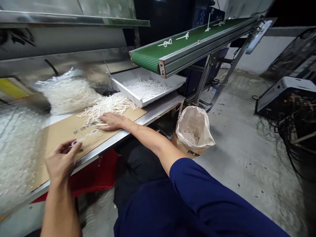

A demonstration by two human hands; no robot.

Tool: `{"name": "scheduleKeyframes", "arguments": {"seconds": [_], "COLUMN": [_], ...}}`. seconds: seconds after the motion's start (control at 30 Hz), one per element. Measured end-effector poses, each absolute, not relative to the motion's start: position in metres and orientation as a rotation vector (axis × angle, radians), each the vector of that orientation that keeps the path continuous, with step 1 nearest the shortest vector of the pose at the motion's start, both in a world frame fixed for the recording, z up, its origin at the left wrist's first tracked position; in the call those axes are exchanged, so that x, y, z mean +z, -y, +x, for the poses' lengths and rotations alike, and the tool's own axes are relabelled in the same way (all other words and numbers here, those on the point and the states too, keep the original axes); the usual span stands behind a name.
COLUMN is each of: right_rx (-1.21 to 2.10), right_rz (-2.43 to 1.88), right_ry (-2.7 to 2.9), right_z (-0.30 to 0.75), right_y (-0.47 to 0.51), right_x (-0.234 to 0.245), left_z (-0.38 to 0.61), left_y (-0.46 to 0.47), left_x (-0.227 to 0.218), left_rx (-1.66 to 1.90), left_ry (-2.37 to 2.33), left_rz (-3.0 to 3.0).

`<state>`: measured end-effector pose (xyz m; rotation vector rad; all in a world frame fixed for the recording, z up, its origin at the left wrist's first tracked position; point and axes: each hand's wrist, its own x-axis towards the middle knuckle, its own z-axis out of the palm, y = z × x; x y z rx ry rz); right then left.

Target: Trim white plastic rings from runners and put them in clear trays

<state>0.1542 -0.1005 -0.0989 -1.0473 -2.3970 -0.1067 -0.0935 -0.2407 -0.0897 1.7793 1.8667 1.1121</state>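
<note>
My left hand (61,159) is closed in a pinch over the cardboard, at the near left of the bench. Between its thumb and fingers is a white plastic ring piece (93,132), a thin moulding with loops that stretches right towards my other hand. My right hand (112,121) lies palm down at the edge of a pile of white plastic sticks (108,107), its fingers curled. From under these fingers a small metal-tipped tool (91,124) points left; it looks like nippers, but its handles are mostly hidden.
A white tray (134,98) of small white rings stands behind the pile, below a green conveyor belt (148,55) carrying several white mouldings. Clear bags (69,89) of white parts lie at the left. A paper sack (194,125) with scraps stands on the floor beside the bench.
</note>
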Motion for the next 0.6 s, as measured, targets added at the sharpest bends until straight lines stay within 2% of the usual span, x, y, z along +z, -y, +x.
{"name": "scheduleKeyframes", "arguments": {"seconds": [0.6], "right_rx": [-0.056], "right_rz": [-1.008], "right_ry": [2.395], "right_z": [0.172], "right_y": [0.11], "right_x": [-0.1], "left_z": [-0.082], "left_y": [0.231], "left_x": [-0.1], "left_rx": [1.459], "left_ry": [-1.483], "left_rz": [1.672]}}
